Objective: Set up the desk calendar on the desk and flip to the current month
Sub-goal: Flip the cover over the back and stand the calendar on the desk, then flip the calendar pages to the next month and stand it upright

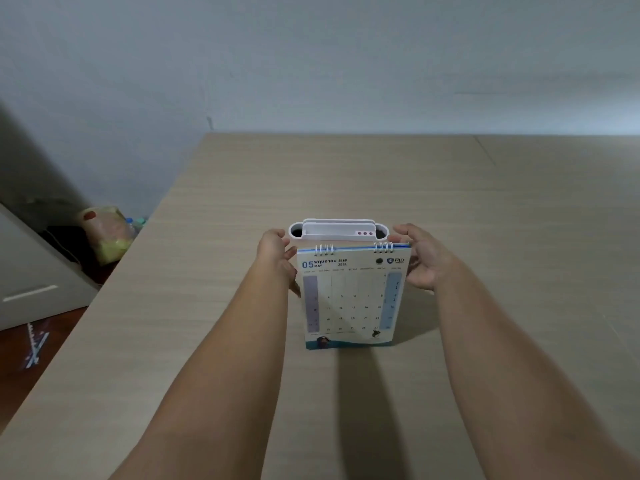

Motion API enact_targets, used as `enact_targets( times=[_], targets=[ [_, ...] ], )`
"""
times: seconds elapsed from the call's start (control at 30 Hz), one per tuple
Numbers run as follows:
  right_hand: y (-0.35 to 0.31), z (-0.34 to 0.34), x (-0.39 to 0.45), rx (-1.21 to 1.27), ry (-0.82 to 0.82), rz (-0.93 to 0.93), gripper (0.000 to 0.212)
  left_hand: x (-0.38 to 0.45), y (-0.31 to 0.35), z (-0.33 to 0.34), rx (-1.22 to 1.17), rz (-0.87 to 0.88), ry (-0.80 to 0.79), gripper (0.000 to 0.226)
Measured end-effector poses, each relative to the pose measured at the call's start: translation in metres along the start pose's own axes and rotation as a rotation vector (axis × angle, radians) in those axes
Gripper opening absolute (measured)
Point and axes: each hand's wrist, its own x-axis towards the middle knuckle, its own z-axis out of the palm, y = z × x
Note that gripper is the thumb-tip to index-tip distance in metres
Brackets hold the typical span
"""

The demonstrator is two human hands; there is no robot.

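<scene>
A spiral-bound desk calendar [353,299] stands upright on the light wooden desk [485,220], its front page showing "05 MAY" with a date grid. My left hand [275,252] touches the calendar's upper left edge, fingers curled against it. On the other side, my right hand [424,259] sits at the upper right corner with fingers spread, fingertips near the spiral rings. Whether that hand grips the page or only touches it is unclear.
A white plastic desk organiser [337,230] with round end holes stands directly behind the calendar. The desk's left edge drops to a reddish floor, where a plastic bag [105,235], bottles and a grey cabinet [31,278] sit. A pale wall runs behind.
</scene>
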Motion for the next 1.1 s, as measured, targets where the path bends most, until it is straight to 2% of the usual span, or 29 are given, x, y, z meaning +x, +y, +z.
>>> enact_targets(
  times=[0.1, 0.17, 0.23, 0.3, 0.37, 0.47, 0.6, 0.7, 0.8, 0.9, 1.1],
  targets=[
    [0.000, -0.007, -0.006, 0.043, -0.172, -0.065, 0.036, 0.005, -0.007, -0.007, 0.069, 0.047, -0.016, 0.045],
    [0.004, -0.011, -0.004, -0.001, -0.231, -0.113, 0.051, 0.012, -0.018, -0.010, 0.099, 0.090, -0.047, 0.046],
    [0.012, -0.011, 0.004, -0.084, -0.152, -0.162, 0.060, 0.015, -0.030, -0.011, 0.123, 0.127, -0.092, 0.041],
    [0.017, -0.007, 0.014, -0.166, -0.019, -0.226, 0.056, 0.011, -0.038, -0.008, 0.213, 0.174, -0.187, 0.039],
    [0.020, -0.001, 0.019, -0.208, 0.040, -0.271, 0.055, 0.005, -0.040, -0.003, 0.334, 0.229, -0.271, 0.042],
    [0.015, 0.008, 0.018, -0.312, 0.106, -0.364, 0.042, -0.003, -0.031, 0.004, 0.429, 0.421, -0.301, 0.031],
    [-0.001, 0.012, 0.009, -0.314, 0.143, -0.513, 0.014, -0.009, -0.024, 0.018, 0.457, 0.665, -0.231, 0.009],
    [0.002, 0.026, 0.002, -0.316, 0.156, -0.570, 0.013, -0.007, -0.025, 0.013, 0.534, 0.753, -0.023, 0.021],
    [0.003, 0.035, -0.003, -0.317, 0.190, -0.601, 0.015, -0.010, -0.021, 0.009, 0.525, 0.747, -0.008, 0.019],
    [-0.004, 0.032, -0.004, -0.350, 0.241, -0.631, 0.005, -0.011, -0.012, 0.012, 0.492, 0.781, 0.004, 0.023],
    [0.001, 0.034, -0.006, -0.357, 0.392, -0.640, 0.030, -0.015, -0.011, 0.017, 0.420, 0.773, 0.121, 0.021]
  ],
)
